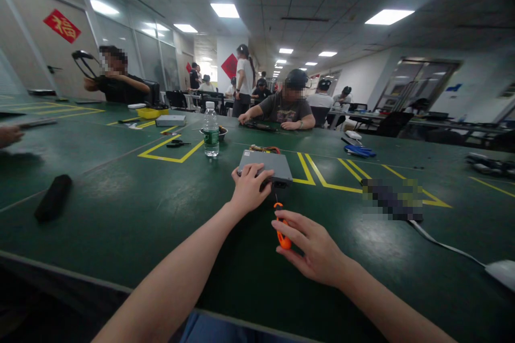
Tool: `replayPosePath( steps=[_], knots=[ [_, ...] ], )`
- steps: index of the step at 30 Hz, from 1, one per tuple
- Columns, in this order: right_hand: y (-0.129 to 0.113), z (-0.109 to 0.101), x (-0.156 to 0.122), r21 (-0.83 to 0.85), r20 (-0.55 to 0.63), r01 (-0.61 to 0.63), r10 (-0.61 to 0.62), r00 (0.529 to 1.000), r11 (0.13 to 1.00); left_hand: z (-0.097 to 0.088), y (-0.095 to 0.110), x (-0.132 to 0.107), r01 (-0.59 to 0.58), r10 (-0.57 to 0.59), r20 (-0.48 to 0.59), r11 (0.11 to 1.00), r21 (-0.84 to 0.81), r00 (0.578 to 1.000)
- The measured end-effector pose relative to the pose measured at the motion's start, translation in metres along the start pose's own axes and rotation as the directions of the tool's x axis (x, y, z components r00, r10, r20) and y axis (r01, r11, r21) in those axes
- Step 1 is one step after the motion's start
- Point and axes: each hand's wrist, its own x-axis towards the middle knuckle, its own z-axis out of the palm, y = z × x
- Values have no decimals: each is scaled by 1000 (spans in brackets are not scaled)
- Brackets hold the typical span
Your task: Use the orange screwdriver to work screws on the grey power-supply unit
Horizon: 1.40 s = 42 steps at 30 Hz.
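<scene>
Table edge (64, 271) well off, left grip (250, 187) spreads over box (280, 165); right grip (316, 246) clasps screwdriver (285, 243).

Two bare hands, the left hand (252, 186) and the right hand (311, 249), both with slim fingers and narrow wrists. The left forearm (173, 278) and the right forearm (386, 300) are also bare, smooth in outline, and broaden gradually from the wrist until the lower edge of the view cuts them off. At the bottom, near the middle, a small patch of blue cloth (225, 331) shows at the person's lap, muted and shadowed; the kind of garment is unclear.
</scene>
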Motion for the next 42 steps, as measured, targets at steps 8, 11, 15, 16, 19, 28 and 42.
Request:
replayPosePath(
  steps=[8,11,15,16,19,28,42],
  knots=[
    [3,4,-3,25,-73,-56,58,996,998,2,-1,-1,-5,5,-10,1000,-5,1000],
    [1,3,-2,-34,10,-39,40,999,999,2,-1,-1,-7,7,-12,1000,-6,1000],
    [5,6,-2,-108,-41,21,-26,999,994,2,-1,0,-3,3,-11,1000,1,1000],
    [6,8,-2,-97,-82,16,-24,996,995,3,-1,0,-1,1,-12,1000,2,1000],
    [9,9,-4,-37,-152,-29,23,988,999,3,-1,0,5,-5,-11,1000,1,1000],
    [2,-1,2,-241,-90,117,-143,986,963,2,0,0,0,0,-15,1000,-3,1000],
    [5,3,-5,-167,-126,77,-98,987,983,2,0,0,0,0,-15,1000,-9,1000]
  ],
)
